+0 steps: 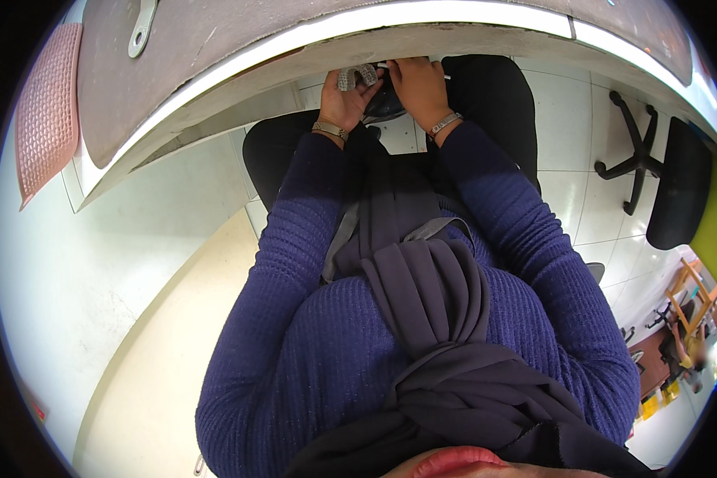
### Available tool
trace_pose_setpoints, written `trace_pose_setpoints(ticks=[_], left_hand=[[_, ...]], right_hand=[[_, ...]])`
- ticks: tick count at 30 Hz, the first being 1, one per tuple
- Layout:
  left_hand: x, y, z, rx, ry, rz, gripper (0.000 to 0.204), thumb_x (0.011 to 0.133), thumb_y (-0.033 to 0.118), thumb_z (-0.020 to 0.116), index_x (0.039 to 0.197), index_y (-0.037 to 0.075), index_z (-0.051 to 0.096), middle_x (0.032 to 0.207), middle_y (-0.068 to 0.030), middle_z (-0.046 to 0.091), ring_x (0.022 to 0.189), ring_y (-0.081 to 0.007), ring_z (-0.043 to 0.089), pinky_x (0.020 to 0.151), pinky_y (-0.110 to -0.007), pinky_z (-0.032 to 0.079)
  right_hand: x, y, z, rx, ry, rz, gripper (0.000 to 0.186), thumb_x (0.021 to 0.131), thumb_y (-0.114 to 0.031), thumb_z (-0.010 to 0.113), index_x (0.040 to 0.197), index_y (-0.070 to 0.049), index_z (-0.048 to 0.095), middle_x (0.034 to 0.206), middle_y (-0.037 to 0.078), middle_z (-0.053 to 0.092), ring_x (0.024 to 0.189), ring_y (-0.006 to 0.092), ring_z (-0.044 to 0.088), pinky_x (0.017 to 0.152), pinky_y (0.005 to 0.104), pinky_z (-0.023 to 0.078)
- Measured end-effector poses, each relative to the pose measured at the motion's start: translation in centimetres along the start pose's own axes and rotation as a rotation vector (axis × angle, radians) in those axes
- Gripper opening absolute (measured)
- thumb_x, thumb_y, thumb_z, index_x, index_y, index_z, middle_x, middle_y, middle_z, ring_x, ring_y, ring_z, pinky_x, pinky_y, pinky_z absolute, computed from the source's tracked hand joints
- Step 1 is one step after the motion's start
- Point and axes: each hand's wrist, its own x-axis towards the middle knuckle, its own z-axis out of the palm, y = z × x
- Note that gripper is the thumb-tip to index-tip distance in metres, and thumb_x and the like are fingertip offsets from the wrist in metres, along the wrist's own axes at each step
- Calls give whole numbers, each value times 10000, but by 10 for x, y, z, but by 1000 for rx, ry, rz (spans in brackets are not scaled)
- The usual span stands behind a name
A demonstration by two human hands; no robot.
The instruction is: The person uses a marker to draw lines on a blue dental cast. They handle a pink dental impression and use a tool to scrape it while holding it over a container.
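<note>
My left hand (342, 105) is turned palm up under the table edge. Its fingers curl round a grey, horseshoe-shaped piece (348, 78) with a speckled, rough-looking surface, much like a dental arch. Just to the right, my right hand (421, 86) is closed, back upward, with its fingertips close to the piece. A slim item with a pale tip shows beside those fingers; most of it is hidden, so its kind cannot be made out. Below and between both hands, a dark, shiny object (384, 103) shows in part.
The table (239, 48) curves overhead with a white edge. On it lie a pink textured mat (49, 111) and a flat metal strip (143, 32). My legs are beneath. Rightward stand a wheeled chair base (639, 155) and a black-and-green chair back (681, 187); another person sits far off.
</note>
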Motion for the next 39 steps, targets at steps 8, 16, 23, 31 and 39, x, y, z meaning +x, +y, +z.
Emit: trace_pose_setpoints(ticks=[8, 16, 23, 31, 39], left_hand=[[-2, -4, 3, 289, 18, 21, 503, 953, 450, 452, 1282, 71, 475, 1174, -111, 564, 1117, -245, 547, 982, -396, 427], [-1, -5, 3, 320, 36, 16, 556, 943, 494, 456, 1284, 55, 462, 1150, -119, 576, 1085, -252, 568, 985, -398, 430], [-1, -5, 1, 333, 31, 14, 584, 934, 532, 446, 1264, 49, 457, 1131, -125, 581, 1077, -253, 571, 989, -402, 436], [-6, -4, 12, 329, 26, -15, 624, 932, 561, 416, 1278, 42, 407, 1170, -140, 547, 1111, -255, 543, 1031, -424, 407], [-6, -6, 16, 304, 40, -13, 631, 943, 568, 365, 1282, 36, 378, 1200, -159, 521, 1153, -260, 512, 1067, -437, 376]], right_hand=[[3, -1, -3, -135, 59, -114, 123, 850, -222, 604, 905, -136, 672, 819, 69, 661, 800, 242, 636, 709, 388, 455], [1, 0, 3, -214, 89, -137, 98, 786, -172, 615, 872, -129, 635, 794, 13, 622, 744, 193, 634, 646, 364, 450], [0, -4, -1, -186, 58, -115, 91, 796, -178, 611, 864, -120, 626, 791, 23, 622, 750, 196, 652, 626, 367, 479], [-1, -4, 1, -154, -2, -62, 91, 809, -185, 606, 853, -105, 611, 794, 48, 615, 694, 225, 657, 555, 346, 514], [-2, -3, 0, -73, -13, -37, 109, 822, -185, 594, 863, -84, 599, 801, 82, 615, 707, 263, 660, 567, 363, 520]])
